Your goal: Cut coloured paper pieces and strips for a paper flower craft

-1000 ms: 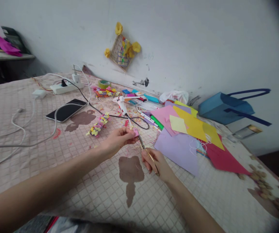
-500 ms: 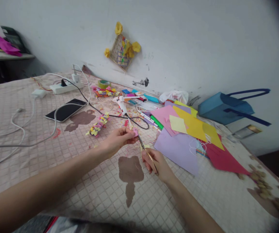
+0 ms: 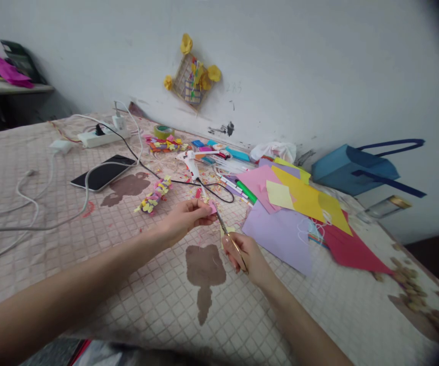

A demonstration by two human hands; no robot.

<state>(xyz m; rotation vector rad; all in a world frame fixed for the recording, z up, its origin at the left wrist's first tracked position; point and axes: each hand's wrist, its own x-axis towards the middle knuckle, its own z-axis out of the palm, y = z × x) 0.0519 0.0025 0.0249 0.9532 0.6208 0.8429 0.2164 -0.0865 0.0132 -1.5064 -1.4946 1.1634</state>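
Scuffed white wall (image 3: 299, 66) rises behind a work surface spread with a pale pink checked sheet (image 3: 70, 290), and a paper-flower craft frame (image 3: 192, 79) hangs on that wall. At the far left of the sheet you have a black smartphone (image 3: 103, 173) and a white power strip (image 3: 103, 137). Toward the far middle lie a hot glue gun (image 3: 191, 163) and a roll of green tape (image 3: 164, 131), with a strip of pink and yellow paper flowers (image 3: 153, 197) nearer you. To the right, sheets of lavender paper (image 3: 276, 241) and yellow paper (image 3: 299, 195) overlap among felt-tip markers (image 3: 245, 192), and a blue tote bag (image 3: 351, 170) sits beyond them.

Your left hand (image 3: 184, 221) is out in front of you, its thumb and fingers pressed together on a small pink paper scrap (image 3: 212, 207), just far of the middle of the sheet. Your right hand (image 3: 244, 259) sits just to the right, its fingers closed through the gold-coloured handles of a pair of scissors (image 3: 231, 243), with the blades angled up to the scrap's edge. You can't tell from this view how far apart the blades are.

You're at the snipping step. Your next move calls for keeping that pinch steady while the blades bite into the paper.
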